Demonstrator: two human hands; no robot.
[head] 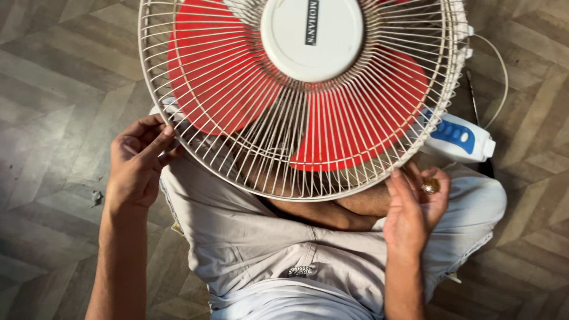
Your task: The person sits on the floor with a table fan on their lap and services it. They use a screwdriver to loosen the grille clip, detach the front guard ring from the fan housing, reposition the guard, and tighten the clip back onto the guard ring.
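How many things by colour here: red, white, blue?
Red: 3 blades and a sliver at the top
White: 3, grille, hub cap, control box
Blue: 1 button panel
Total: 7
Left hand grips the grille rim; right hand sits under its lower edge.

Your view is evenly lit by warm, moderate light with no harsh glare. The fan grille throws soft shadow over your lap, and the floor dims toward the corners. Focus is sharp at the centre, and straight lines bow slightly at the edges.
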